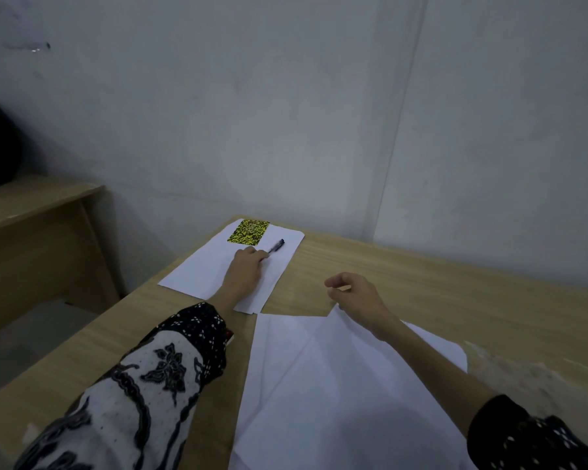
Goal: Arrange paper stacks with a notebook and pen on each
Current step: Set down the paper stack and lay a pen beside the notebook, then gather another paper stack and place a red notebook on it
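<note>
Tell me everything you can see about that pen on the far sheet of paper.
The pen is slim, with a dark blue or black cap end and a paler barrel; material looks like plastic. It lies flat and diagonal on the far paper stack, beside the yellow patterned notebook, not touching it. Its capped end points away from the person. The left hand touches its near end with the fingertips, hiding that part.

Yellow-black notebook (248, 232) and dark pen (276, 246) atop far paper stack (197, 273)
</note>
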